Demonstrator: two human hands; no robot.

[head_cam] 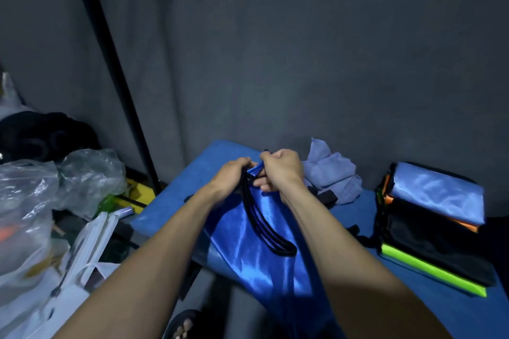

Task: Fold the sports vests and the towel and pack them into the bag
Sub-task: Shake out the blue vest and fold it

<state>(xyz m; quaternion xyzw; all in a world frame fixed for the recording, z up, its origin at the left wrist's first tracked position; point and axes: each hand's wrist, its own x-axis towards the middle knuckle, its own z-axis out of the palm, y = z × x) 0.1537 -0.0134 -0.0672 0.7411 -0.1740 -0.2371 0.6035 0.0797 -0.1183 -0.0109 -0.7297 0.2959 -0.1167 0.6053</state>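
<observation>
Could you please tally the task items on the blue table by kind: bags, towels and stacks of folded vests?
Bags: 1, the shiny blue drawstring bag, gripped at its top by both hands
Towels: 1, the crumpled towel
Stacks of folded vests: 1, the vest stack
Total: 3

Both forearms bare, no sleeves in view. Left hand (234,176) and right hand (281,170) bare too: no gloves, rings, watch or bands visible. Bottom edge: toes in a dark open sandal (183,323), blurry.
</observation>
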